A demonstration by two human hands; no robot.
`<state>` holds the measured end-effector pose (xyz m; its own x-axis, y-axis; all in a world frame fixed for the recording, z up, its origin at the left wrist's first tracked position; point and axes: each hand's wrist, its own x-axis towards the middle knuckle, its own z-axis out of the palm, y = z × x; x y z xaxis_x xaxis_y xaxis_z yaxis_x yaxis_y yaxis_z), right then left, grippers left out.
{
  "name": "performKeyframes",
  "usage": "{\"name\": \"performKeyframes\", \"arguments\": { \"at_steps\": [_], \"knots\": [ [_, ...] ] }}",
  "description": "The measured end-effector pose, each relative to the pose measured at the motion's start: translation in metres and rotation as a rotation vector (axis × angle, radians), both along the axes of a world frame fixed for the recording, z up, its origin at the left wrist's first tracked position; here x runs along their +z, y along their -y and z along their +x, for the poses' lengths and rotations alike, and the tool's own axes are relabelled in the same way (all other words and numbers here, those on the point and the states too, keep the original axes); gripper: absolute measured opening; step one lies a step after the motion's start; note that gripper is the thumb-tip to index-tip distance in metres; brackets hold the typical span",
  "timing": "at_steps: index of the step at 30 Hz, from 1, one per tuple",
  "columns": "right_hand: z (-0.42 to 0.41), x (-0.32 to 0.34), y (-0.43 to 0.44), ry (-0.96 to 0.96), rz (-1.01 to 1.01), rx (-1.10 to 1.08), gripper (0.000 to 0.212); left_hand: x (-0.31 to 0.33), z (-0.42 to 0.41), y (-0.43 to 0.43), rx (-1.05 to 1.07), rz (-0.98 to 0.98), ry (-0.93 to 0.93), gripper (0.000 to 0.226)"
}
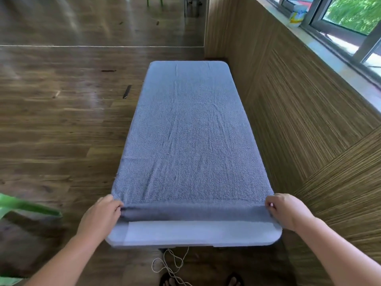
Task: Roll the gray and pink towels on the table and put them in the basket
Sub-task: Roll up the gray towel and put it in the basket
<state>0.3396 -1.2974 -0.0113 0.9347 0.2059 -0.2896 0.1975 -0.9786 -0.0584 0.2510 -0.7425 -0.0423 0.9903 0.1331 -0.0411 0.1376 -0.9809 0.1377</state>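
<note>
A gray towel (189, 131) lies spread lengthwise over a narrow white table (185, 236), covering almost all of it. The towel's near end is turned over into a short dark fold (193, 212). My left hand (101, 215) pinches the left end of that fold. My right hand (286, 209) pinches its right end. Both hands sit at the table's near corners. No pink towel and no basket are in view.
A wood-panelled wall (299, 120) runs close along the table's right side, under a window sill holding a white container (296, 16). Wooden floor (61, 120) lies to the left. A green object (24, 205) juts in at lower left. A cord (169, 263) lies by my feet.
</note>
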Motion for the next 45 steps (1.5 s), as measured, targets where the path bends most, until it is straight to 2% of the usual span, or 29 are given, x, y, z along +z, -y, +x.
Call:
{"name": "performKeyframes", "arguments": {
  "at_steps": [3,7,9,10,13,16,18,21,25,27,29,31,33,35,37,40,43,45],
  "knots": [
    [-0.009,-0.011,-0.010,0.045,0.086,-0.129,0.020,-0.004,-0.001,0.026,0.090,-0.097,0.032,0.025],
    [-0.036,-0.028,-0.012,0.096,0.060,-0.035,0.049,-0.018,-0.015,0.038,-0.119,0.009,0.015,0.054],
    [-0.039,-0.038,-0.008,0.139,0.004,0.016,0.058,-0.022,-0.012,0.034,-0.131,0.033,0.027,0.058],
    [-0.038,-0.040,-0.006,0.152,-0.014,0.033,0.054,-0.023,-0.010,0.032,-0.123,0.039,0.036,0.055],
    [-0.031,-0.037,-0.001,0.205,-0.041,0.035,0.027,-0.021,-0.003,0.025,-0.109,0.092,0.092,0.025],
    [-0.027,-0.021,-0.002,0.135,-0.013,0.060,0.024,-0.019,-0.006,0.017,-0.146,0.110,0.058,0.022],
    [-0.026,-0.016,0.000,0.094,-0.037,0.116,0.006,-0.017,-0.015,0.015,-0.173,0.115,0.051,0.019],
    [-0.020,-0.010,0.000,-0.015,-0.057,0.113,0.024,-0.011,-0.019,0.014,-0.162,0.105,0.059,0.014],
    [0.004,-0.001,-0.011,-0.081,-0.024,0.018,0.023,-0.002,0.010,0.012,-0.088,0.101,-0.004,0.010],
    [0.012,-0.001,-0.020,-0.074,0.022,-0.061,0.021,-0.003,0.025,0.015,-0.009,0.020,-0.022,0.018],
    [0.010,-0.006,-0.031,-0.014,0.108,-0.184,0.029,-0.003,0.029,0.027,0.066,-0.057,0.012,0.027],
    [-0.004,-0.012,-0.045,0.097,0.213,-0.124,0.036,-0.009,0.024,0.046,0.042,-0.157,0.043,0.029],
    [-0.019,-0.012,-0.062,0.073,0.269,-0.015,0.032,-0.019,0.014,0.065,-0.105,-0.130,0.042,0.036],
    [-0.028,-0.013,-0.073,0.063,0.260,0.097,0.034,-0.029,0.008,0.073,-0.218,-0.049,0.019,0.046],
    [-0.024,-0.022,-0.075,0.163,0.152,0.256,0.035,-0.031,0.016,0.073,-0.232,-0.019,0.013,0.049],
    [-0.012,-0.025,-0.074,0.186,0.105,0.284,0.010,-0.024,0.030,0.072,-0.228,0.010,0.025,0.036],
    [-0.005,-0.024,-0.074,0.144,0.078,0.310,0.026,-0.022,0.031,0.067,-0.273,0.008,0.032,0.026],
    [-0.004,-0.016,-0.077,0.074,0.102,0.281,0.026,-0.021,0.026,0.066,-0.286,-0.002,0.026,0.021]
  ]
}}
